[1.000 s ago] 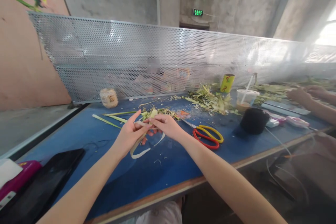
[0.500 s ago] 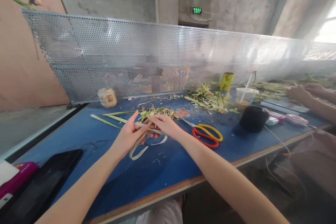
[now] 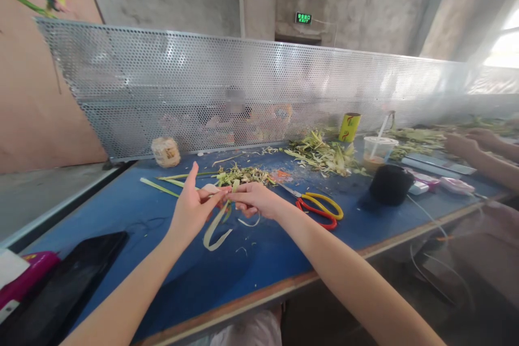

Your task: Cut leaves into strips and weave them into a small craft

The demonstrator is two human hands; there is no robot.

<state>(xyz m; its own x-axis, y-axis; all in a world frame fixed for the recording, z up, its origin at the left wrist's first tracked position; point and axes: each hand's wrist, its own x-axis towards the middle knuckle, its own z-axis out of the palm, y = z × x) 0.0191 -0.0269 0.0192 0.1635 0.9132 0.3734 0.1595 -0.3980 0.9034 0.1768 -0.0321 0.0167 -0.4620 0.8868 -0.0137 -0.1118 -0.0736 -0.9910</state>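
Observation:
Pale green plant-leaf strips (image 3: 215, 231) hang in a loop from between my two hands, over the blue table. My left hand (image 3: 194, 203) pinches them with thumb and fingers, its index finger raised. From the right, my right hand (image 3: 253, 198) closes on the same strips, fingertips meeting those of the left. What exactly lies between the fingertips is partly hidden. Just behind the hands is a heap of shredded leaf scraps (image 3: 243, 174). Scissors (image 3: 320, 208) with one red and one yellow handle lie right of my right hand. Several cut green stalks (image 3: 159, 186) rest left of my left hand.
A perforated metal screen (image 3: 194, 86) stands along the table's back. Toward the right are a leaf pile (image 3: 322, 154), a yellow can (image 3: 349, 127), a drink cup (image 3: 378, 150), a black round object (image 3: 391, 184) and another person's hands (image 3: 466, 146). A black phone (image 3: 81, 275) lies front left.
My right hand has turned and drawn its fingers in beside the left fingertips. A leaf strip now stands up between the hands, and the hanging loop has shifted slightly right and lower.

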